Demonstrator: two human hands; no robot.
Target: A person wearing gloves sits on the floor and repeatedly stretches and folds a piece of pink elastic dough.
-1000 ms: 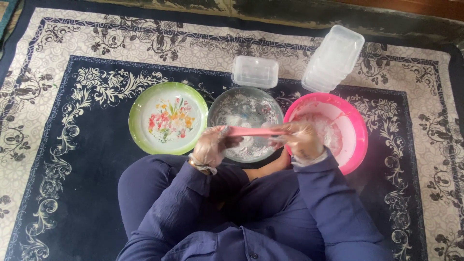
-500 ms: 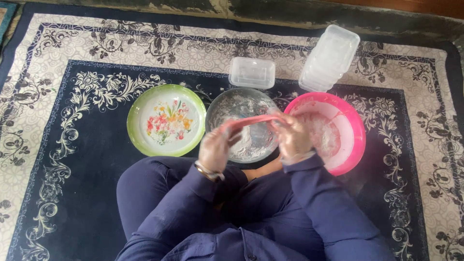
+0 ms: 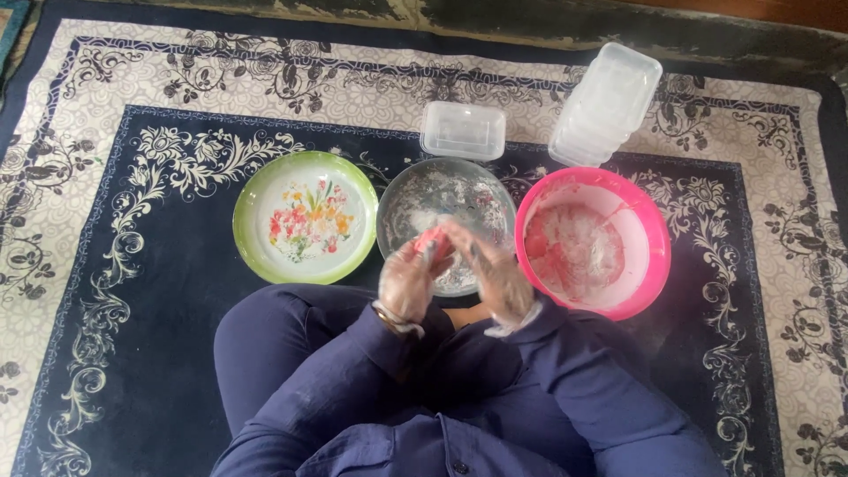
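My left hand (image 3: pixel 406 284) and my right hand (image 3: pixel 493 269) both wear thin clear plastic gloves and are pressed together over a silver metal plate (image 3: pixel 468 190) dusted with white flour. Between their fingers sits a small lump of pink dough (image 3: pixel 430 240), held by both hands. To the right stands a pink bowl (image 3: pixel 649 238) with pink dough remains and flour inside. To the left lies a green-rimmed plate (image 3: pixel 265 256) with a flower pattern, with nothing on it.
A clear plastic box with lid (image 3: pixel 463 131) sits behind the metal plate. A stack of clear plastic boxes (image 3: pixel 605 104) lies at the back right. Everything rests on a dark blue and cream patterned rug (image 3: pixel 132 265). My dark blue sleeves and knees fill the foreground.
The pink dough was stretched as a long strip between my hands; now my hands have come together and the dough is gathered into a small lump.
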